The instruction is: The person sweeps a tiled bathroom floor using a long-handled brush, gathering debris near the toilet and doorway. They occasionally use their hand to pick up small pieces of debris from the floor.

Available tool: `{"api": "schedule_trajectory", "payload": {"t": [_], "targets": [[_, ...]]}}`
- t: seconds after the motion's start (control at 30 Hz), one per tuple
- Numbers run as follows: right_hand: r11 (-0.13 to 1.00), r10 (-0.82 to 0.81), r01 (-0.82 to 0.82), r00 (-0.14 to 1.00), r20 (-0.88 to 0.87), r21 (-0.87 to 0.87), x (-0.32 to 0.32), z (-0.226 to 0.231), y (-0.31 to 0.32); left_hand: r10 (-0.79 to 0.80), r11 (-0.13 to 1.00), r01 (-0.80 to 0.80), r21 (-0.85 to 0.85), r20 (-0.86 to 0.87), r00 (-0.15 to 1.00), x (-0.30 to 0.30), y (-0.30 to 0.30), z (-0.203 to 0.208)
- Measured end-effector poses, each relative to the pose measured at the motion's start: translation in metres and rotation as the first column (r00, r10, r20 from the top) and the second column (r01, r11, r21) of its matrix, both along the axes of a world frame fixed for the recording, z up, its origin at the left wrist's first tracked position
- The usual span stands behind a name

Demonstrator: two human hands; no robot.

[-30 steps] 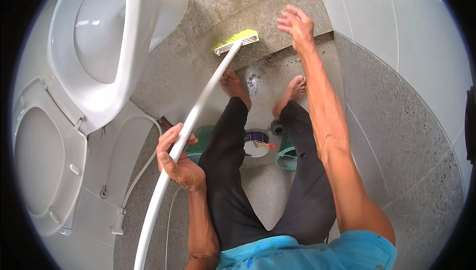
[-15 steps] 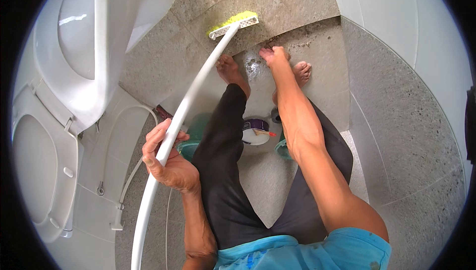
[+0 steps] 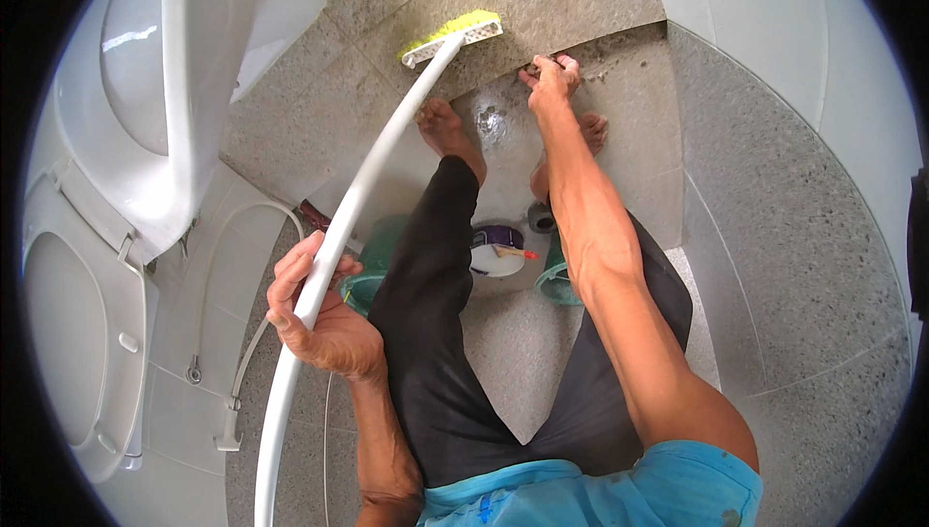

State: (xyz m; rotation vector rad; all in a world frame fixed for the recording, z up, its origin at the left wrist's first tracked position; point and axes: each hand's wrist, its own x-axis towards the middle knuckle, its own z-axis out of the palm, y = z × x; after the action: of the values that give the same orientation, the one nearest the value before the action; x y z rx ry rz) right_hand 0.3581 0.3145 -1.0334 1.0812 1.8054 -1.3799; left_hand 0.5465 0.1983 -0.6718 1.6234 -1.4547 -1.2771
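A long-handled scrub brush [image 3: 382, 150] with a white handle and yellow bristles slants across the scene, its head on the stained floor ahead of my feet. My left hand [image 3: 334, 319] is curled round the lower handle, thumb on the near side. Beyond my left foot and near my right foot, my right hand [image 3: 554, 80] reaches down to the edge of a low floor step [image 3: 600, 38]. Its fingers are bent together at dark debris along that edge. Whatever is between the fingertips is too small to name.
On the left are a white washbasin [image 3: 184, 140], a toilet with its lid down [image 3: 73, 324] and a hanging hose [image 3: 256, 333]. Between and behind my legs stand green buckets [image 3: 559, 285] and a purple-and-white tub [image 3: 498, 254] with a brush on it. A grey tiled wall [image 3: 764, 188] curves along the right.
My right hand has shifted slightly right and up along the step edge, and its fingers have bent inward. The left hand keeps its grip on the brush handle; the view has shifted a little.
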Motion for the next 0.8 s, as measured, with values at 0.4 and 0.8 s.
{"api": "schedule_trajectory", "payload": {"t": [0.4,0.8], "targets": [[0.998,-0.025,0.029,0.997,0.079,-0.048,-0.024,-0.008,0.006,-0.018,1.000,0.018,-0.015,0.011,1.000,0.002,-0.003,0.000],[0.761,0.596,-0.649,0.691,-0.409,0.013,-0.150,0.069,0.014,0.023,1.000,-0.023,0.000,-0.010,1.000,0.000,0.000,-0.001]]}}
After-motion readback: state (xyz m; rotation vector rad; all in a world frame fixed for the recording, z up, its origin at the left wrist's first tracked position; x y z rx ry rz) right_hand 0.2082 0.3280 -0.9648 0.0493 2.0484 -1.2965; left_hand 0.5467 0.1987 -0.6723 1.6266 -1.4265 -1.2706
